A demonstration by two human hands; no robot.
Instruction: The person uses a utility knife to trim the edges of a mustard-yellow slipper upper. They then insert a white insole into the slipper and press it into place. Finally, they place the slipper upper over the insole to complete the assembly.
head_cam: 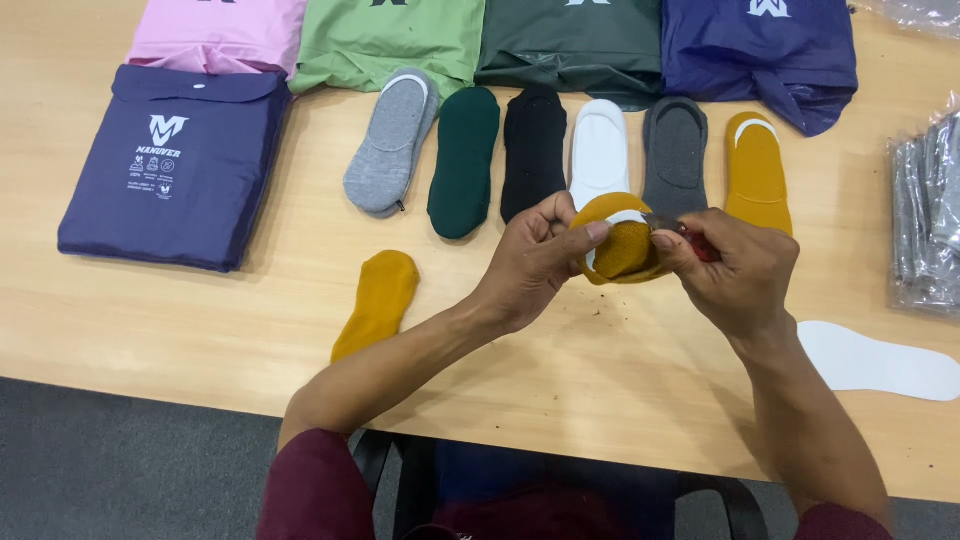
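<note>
My left hand (535,262) pinches the rim of a mustard-yellow low-cut sock (618,245) held above the wooden table (200,320). My right hand (735,270) grips a small red-handled cutting tool (685,238) whose metal tip touches the sock's opening. A second mustard sock (378,300) lies flat to the left of my arm. Beyond my hands a row of socks lies side by side: light grey (392,142), dark green (464,160), black (533,150), white (599,150), dark grey (675,155) and mustard (757,170).
A navy fabric pouch (175,165) lies at the left. Pink (215,35), light green (390,40), dark green (570,45) and navy (765,55) pouches line the far edge. Clear plastic bags (930,220) sit at the right, with a white foot-shaped card (880,362) below them.
</note>
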